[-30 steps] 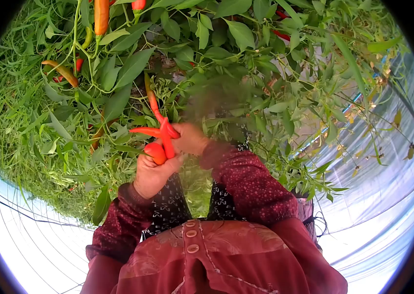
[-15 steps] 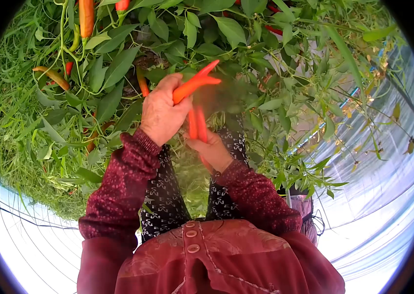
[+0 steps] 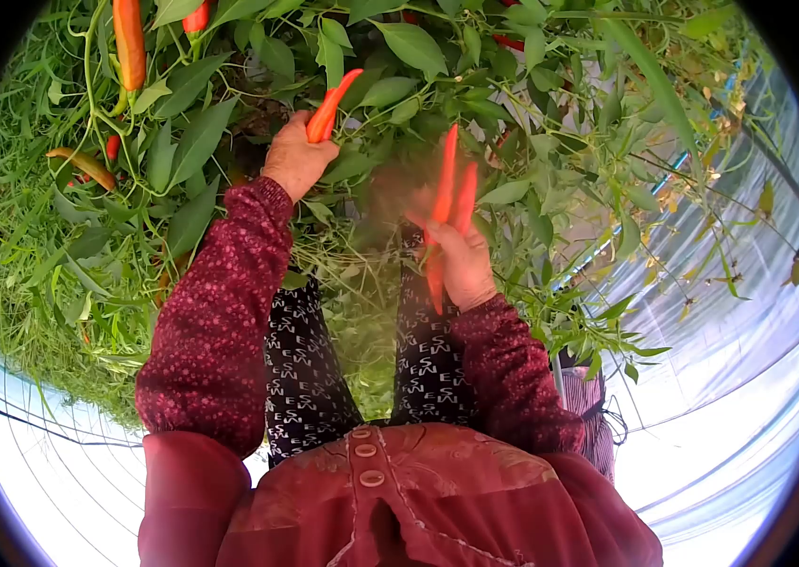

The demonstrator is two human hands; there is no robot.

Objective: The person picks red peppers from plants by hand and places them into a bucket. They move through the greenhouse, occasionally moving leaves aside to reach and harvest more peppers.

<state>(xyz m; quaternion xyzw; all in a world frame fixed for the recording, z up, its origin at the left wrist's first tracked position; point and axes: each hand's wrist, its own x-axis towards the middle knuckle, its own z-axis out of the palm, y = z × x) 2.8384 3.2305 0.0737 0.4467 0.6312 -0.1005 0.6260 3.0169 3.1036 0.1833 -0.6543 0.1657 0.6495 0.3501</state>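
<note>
My left hand (image 3: 297, 159) is closed around red peppers (image 3: 331, 109), which point up and to the right among the leaves. To its right, my right hand (image 3: 463, 260) grips several long red peppers (image 3: 446, 180); two tips rise above the fingers and one end hangs below them. The hands are apart, both in front of the leafy pepper plant (image 3: 415, 49). A blurred patch between them hides part of the foliage.
An orange pepper (image 3: 129, 42) hangs at the upper left, with a brownish-orange one (image 3: 83, 166) lower down. Thin stems and leaves (image 3: 598, 331) spread at the right, beside a pale plastic sheet (image 3: 702, 378). My patterned trouser legs (image 3: 309, 378) are below.
My hands have moved apart. The left has gone up and left with its peppers, and the right has shifted right and slightly up with its own, now held more upright.
</note>
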